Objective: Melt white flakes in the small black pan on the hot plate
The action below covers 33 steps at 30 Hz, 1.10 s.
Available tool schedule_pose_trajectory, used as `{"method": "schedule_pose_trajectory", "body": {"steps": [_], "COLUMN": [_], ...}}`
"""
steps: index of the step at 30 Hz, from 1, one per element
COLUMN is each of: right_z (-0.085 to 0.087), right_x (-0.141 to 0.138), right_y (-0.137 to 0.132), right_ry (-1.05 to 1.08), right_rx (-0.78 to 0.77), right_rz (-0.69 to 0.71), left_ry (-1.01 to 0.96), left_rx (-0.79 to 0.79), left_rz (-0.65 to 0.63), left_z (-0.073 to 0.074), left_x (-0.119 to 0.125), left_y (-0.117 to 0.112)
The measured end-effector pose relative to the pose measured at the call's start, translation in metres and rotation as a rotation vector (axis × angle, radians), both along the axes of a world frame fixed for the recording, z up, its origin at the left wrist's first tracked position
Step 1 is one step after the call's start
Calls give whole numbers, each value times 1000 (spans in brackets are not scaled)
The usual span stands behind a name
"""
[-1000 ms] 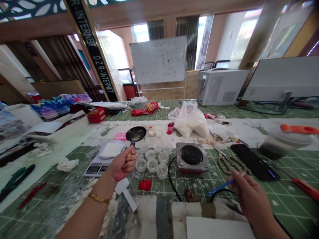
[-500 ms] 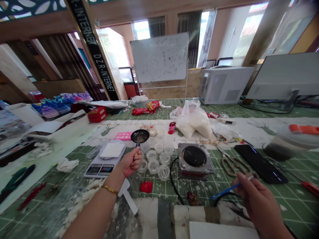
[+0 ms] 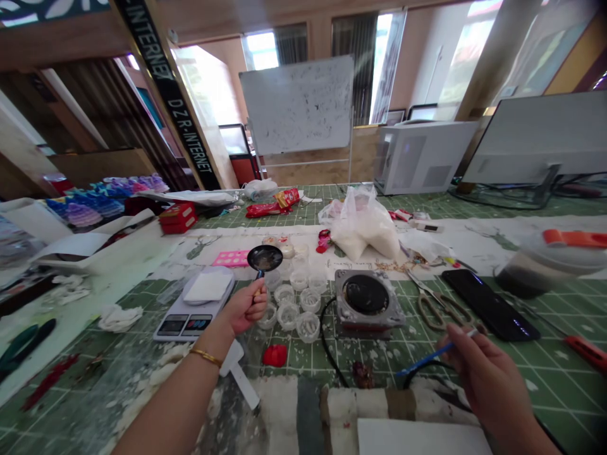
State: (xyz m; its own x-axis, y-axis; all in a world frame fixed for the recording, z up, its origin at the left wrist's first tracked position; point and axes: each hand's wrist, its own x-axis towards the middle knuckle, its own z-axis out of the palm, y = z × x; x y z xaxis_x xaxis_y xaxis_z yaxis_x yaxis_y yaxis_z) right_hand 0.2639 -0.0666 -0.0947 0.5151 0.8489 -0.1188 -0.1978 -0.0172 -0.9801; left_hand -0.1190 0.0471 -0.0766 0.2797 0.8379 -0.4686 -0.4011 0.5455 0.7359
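Note:
My left hand (image 3: 247, 308) is closed round the handle of a small black frying pan (image 3: 264, 258), held above several clear plastic cups (image 3: 287, 314). In my right hand (image 3: 488, 373), thumb and fingers pinch a thin blue stick (image 3: 427, 359) whose tip points left over the mat. A small square hot plate (image 3: 368, 301) with a round black top stands between my hands. To the left of the pan lie a kitchen scale (image 3: 194, 306) with a white sheet on it and a pink mould (image 3: 231, 258).
Scissors (image 3: 441, 306) and a black phone (image 3: 488, 303) lie beyond my right hand. Behind the hot plate sits a bag of white granules (image 3: 365, 230). A lidded jug (image 3: 545, 265) stands at right. A red lump (image 3: 275, 355) and a black cable (image 3: 327, 344) lie near the front.
The whole view has shifted slightly, with the table things a little further left. Both hands keep their holds on the pan and the blue stick.

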Motion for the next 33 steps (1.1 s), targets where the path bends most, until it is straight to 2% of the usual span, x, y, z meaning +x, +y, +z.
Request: {"method": "schedule_pose_trajectory", "body": {"steps": [12,24,33], "right_z": [0,0,-1], "right_x": [1,0,2], "right_y": [0,0,-1], "right_ry": [-15,17,35], "right_rx": [20,8,-11], "right_rz": [27,24,33], "left_ry": [131,371,561], "left_rx": [2,20,96], "left_rz": [-11,-25,-8], "left_z": [2,13,29], "left_x": [3,2,5], "left_y": [5,9,11]}}
